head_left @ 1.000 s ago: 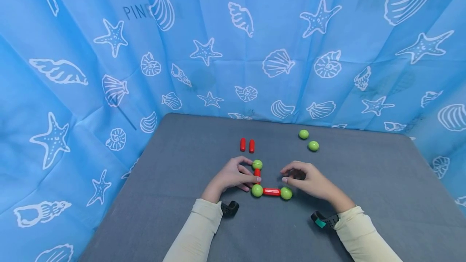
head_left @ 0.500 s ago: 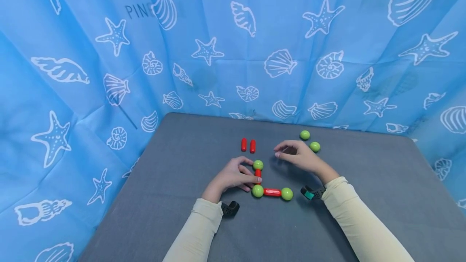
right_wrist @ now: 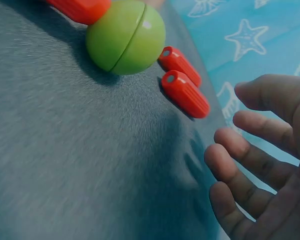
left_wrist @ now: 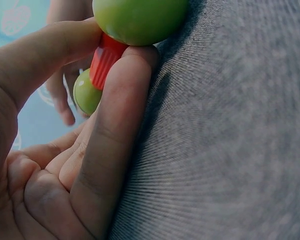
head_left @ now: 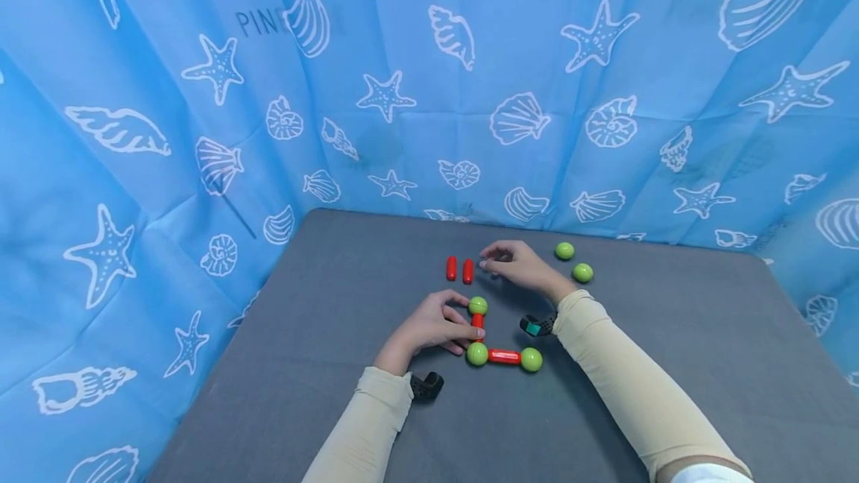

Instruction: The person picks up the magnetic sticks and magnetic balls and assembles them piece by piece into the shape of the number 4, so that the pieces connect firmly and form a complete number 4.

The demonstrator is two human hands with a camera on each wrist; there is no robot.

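An L-shaped assembly of red rods and green balls lies on the table. My left hand [head_left: 429, 323] pinches its upright red rod [left_wrist: 104, 65] between thumb and fingers. A green ball [head_left: 478, 305] caps the rod's far end, another green ball [head_left: 477, 354] forms the corner, and a second red rod [head_left: 504, 356] runs right to a third green ball [head_left: 531, 360]. Beyond the assembly my right hand [head_left: 520, 267] hovers with fingers loosely bent, holding nothing. Just left of its fingertips lie two loose red rods, a nearer one [right_wrist: 186, 95] and a farther one [right_wrist: 181, 65].
Two loose green balls, one farther back [head_left: 564, 250] and one nearer [head_left: 582, 273], lie behind the right wrist. The grey cloth-covered table [head_left: 322, 282] ends at a blue shell-print curtain [head_left: 416, 140]. Each wrist wears a black band.
My right hand has moved away from the assembly's right end, forward and left, up beside the two loose red rods. The left hand keeps its pinch on the rod.
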